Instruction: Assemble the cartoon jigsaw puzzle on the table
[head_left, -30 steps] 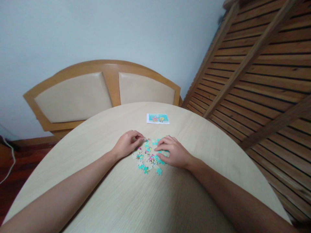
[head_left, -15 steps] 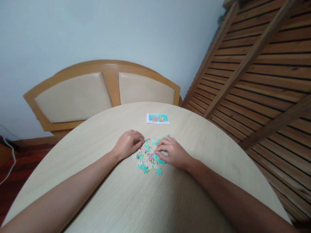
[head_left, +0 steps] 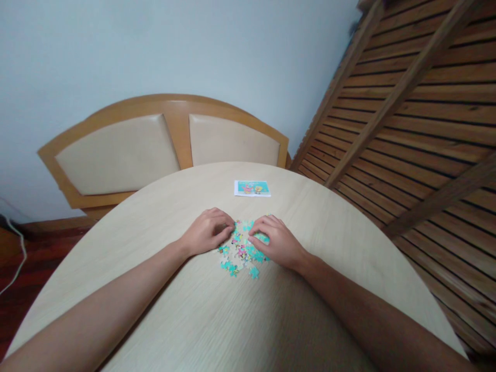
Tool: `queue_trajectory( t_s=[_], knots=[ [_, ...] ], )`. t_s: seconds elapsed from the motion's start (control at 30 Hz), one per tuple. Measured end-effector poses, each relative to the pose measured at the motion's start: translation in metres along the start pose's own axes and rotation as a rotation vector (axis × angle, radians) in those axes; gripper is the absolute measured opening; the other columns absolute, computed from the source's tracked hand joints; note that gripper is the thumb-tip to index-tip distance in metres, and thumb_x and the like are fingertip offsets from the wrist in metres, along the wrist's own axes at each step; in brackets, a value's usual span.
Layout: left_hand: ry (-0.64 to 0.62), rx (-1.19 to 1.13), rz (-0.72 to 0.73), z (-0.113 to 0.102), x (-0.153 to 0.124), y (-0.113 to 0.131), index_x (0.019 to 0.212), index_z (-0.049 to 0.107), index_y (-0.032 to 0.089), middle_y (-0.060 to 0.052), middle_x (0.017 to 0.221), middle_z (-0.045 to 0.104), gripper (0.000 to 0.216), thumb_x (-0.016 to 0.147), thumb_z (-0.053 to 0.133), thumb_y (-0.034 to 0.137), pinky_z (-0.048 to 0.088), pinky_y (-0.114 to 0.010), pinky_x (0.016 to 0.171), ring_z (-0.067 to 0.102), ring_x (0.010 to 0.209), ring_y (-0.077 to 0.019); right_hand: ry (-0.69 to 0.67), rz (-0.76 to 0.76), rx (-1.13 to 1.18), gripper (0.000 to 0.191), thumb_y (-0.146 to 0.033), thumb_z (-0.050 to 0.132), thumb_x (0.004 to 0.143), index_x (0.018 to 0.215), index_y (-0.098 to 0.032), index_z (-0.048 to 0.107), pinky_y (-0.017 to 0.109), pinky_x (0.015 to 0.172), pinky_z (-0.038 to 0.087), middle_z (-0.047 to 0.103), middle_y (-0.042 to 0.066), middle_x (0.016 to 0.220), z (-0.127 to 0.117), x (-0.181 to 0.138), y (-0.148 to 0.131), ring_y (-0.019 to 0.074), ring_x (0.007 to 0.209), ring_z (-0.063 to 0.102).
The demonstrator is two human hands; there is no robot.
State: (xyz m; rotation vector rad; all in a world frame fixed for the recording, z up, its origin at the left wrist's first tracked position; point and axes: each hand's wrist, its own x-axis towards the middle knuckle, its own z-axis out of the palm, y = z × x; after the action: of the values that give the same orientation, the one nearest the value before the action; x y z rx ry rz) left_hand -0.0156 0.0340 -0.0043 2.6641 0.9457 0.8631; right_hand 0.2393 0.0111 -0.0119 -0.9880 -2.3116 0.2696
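A loose heap of jigsaw puzzle pieces [head_left: 242, 253], mostly turquoise with pink, yellow and pale ones among them, lies between my hands. At the heap's upper left, my left hand [head_left: 209, 231] has its thumb and fingers closed in a pinch, with a small puzzle piece [head_left: 234, 223] at the fingertips. My right hand [head_left: 277, 240] curls over the right side of the heap, thumb and forefinger tips brought close together. What they hold, if anything, is too small to tell. Some pieces are hidden under the right hand.
A picture card [head_left: 252, 188] with cartoon figures on turquoise lies beyond the heap on the round wooden table [head_left: 186, 315]. Behind the table stands a padded wooden backrest [head_left: 176, 129] against the wall. Slatted wood [head_left: 411, 119] rises at the right.
My left hand has shifted slightly right, toward the middle of the heap. My right hand has stayed almost in place, its fingertips drawn a little closer together.
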Motion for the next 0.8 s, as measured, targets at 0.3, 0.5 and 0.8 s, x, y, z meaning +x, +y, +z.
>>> queue_trajectory(
  t_s=[0.3,0.5,0.8],
  knots=[
    [-0.134,-0.09,0.202,-0.005,-0.001,0.012,0.095,0.068,0.021,-0.007,0.105,0.071,0.016,0.086,0.065,0.034,0.045,-0.038,0.093,0.064,0.101,-0.0228,-0.186,-0.215,0.068,0.02,-0.037,0.074,0.086,0.103,-0.027,0.074,0.042,0.098,0.038,0.068,0.006,0.113,-0.004,-0.004,-0.01,0.0241,0.11,0.058],
    [-0.18,-0.084,0.214,-0.003,-0.002,0.01,0.097,0.068,0.022,-0.007,0.107,0.071,0.02,0.085,0.068,0.038,0.044,-0.039,0.096,0.064,0.101,-0.0231,-0.097,-0.144,0.073,0.007,-0.03,0.07,0.09,0.093,-0.024,0.074,0.039,0.094,0.039,0.069,0.005,0.104,-0.001,-0.002,-0.002,0.0215,0.103,0.059],
    [-0.183,-0.122,0.2,-0.003,-0.001,0.01,0.097,0.07,0.022,-0.008,0.105,0.071,0.019,0.09,0.066,0.039,0.045,-0.038,0.095,0.063,0.101,-0.0231,-0.17,-0.191,0.119,0.014,-0.028,0.078,0.077,0.085,-0.022,0.067,0.043,0.098,0.038,0.067,0.006,0.105,-0.016,-0.004,0.01,0.0228,0.102,0.059]
  ],
)
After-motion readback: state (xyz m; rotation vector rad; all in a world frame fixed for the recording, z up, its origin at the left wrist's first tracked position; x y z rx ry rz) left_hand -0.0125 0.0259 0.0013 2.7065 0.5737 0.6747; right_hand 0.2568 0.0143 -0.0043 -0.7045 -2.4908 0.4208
